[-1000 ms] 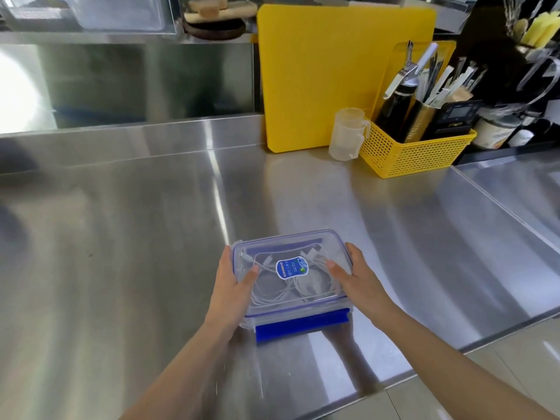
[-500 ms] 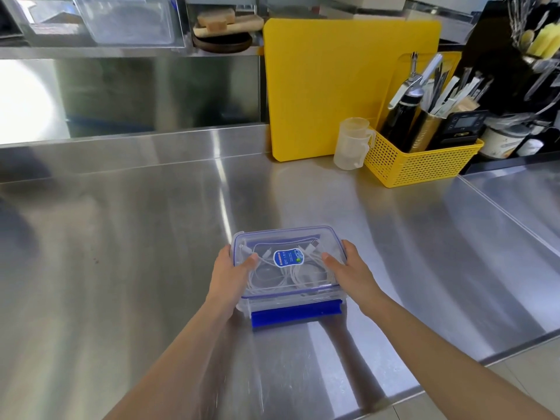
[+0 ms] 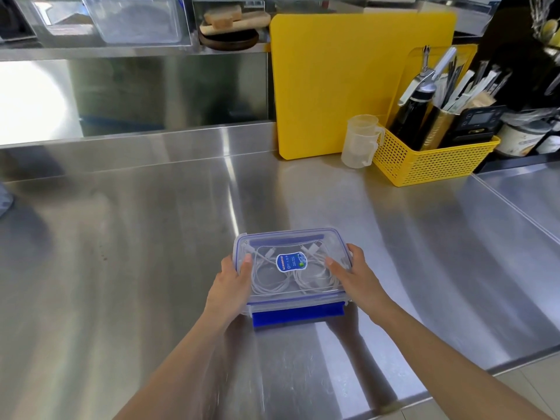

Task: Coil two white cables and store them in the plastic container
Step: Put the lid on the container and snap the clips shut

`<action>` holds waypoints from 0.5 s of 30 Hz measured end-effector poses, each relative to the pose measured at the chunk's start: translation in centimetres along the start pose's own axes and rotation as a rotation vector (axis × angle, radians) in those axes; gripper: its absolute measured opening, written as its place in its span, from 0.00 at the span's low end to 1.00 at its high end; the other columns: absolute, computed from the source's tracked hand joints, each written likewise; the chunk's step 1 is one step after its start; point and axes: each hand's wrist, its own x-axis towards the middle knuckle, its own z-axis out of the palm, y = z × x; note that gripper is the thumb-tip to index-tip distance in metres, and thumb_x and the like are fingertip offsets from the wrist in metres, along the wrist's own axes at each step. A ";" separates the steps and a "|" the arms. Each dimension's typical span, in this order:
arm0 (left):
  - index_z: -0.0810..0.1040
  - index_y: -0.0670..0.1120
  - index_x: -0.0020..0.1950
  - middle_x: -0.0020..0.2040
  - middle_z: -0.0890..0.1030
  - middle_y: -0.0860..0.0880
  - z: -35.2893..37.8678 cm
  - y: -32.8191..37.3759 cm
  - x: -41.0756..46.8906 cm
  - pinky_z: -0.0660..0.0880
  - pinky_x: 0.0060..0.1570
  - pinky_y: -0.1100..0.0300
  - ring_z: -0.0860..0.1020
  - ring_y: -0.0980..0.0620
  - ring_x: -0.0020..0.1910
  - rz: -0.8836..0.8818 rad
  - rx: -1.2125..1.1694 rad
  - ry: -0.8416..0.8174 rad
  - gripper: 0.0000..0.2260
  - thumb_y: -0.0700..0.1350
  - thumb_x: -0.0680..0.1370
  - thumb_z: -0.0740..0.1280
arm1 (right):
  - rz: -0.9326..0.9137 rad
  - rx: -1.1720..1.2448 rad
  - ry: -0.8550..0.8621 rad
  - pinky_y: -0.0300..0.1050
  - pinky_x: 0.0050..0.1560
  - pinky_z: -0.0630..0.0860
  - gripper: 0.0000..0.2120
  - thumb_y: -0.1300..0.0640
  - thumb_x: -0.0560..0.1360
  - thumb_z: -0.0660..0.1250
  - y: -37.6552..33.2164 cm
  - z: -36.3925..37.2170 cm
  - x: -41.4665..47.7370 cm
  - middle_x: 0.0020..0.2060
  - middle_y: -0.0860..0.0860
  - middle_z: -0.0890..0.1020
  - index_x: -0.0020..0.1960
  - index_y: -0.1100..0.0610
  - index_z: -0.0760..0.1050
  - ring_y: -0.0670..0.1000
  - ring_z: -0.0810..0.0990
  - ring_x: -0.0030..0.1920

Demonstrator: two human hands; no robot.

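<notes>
Box (image 3: 292,301) between both hands, long axis left-right, lidded, cables (image 3: 272,277) coiled inside. Left hand (image 3: 231,283) and right hand (image 3: 353,275) clasping its short ends, equally near. Blue front latch (image 3: 298,316) nearest, apparently unclipped.

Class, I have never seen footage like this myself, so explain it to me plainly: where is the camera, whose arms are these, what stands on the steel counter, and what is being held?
There is no machine here. The single picture comes from a camera worn on a person's head, looking forward and down, so the two bare arms are the wearer's own. The left hand and right hand grip the two short sides of a clear rectangular plastic container with a blue-edged lid, which sits on the stainless steel counter. Through the lid you can see two coiled white cables lying side by side. At the back stand a yellow cutting board, a translucent measuring cup and a yellow perforated basket holding utensils.
</notes>
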 end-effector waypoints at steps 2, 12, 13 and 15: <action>0.67 0.44 0.63 0.56 0.76 0.46 -0.2 0.1 -0.1 0.73 0.54 0.50 0.76 0.44 0.53 -0.018 0.035 0.013 0.24 0.61 0.79 0.51 | 0.007 -0.015 0.007 0.43 0.47 0.77 0.25 0.48 0.74 0.63 -0.2 -0.1 0.1 0.61 0.51 0.73 0.67 0.51 0.58 0.51 0.75 0.54; 0.83 0.51 0.54 0.52 0.85 0.44 -1.7 0.5 5.1 0.73 0.61 0.43 0.82 0.42 0.53 -0.265 -0.523 -0.256 0.30 0.68 0.59 0.69 | 0.329 0.132 -0.132 0.54 0.56 0.78 0.28 0.33 0.69 0.61 -1.4 -1.7 5.4 0.48 0.56 0.84 0.54 0.55 0.77 0.57 0.82 0.48; 0.83 0.50 0.54 0.52 0.85 0.44 -1.9 0.5 5.4 0.73 0.61 0.43 0.81 0.41 0.54 -0.277 -0.547 -0.264 0.31 0.68 0.59 0.70 | 0.324 0.127 -0.145 0.55 0.56 0.78 0.28 0.32 0.68 0.61 -1.3 -1.7 5.9 0.48 0.56 0.84 0.53 0.54 0.78 0.57 0.83 0.47; 0.83 0.48 0.54 0.53 0.84 0.43 -2.0 0.7 5.8 0.73 0.61 0.43 0.81 0.41 0.54 -0.310 -0.583 -0.270 0.30 0.65 0.59 0.72 | 0.305 0.081 -0.149 0.54 0.55 0.78 0.26 0.33 0.69 0.62 -1.6 -1.6 6.7 0.47 0.55 0.84 0.52 0.54 0.78 0.57 0.82 0.48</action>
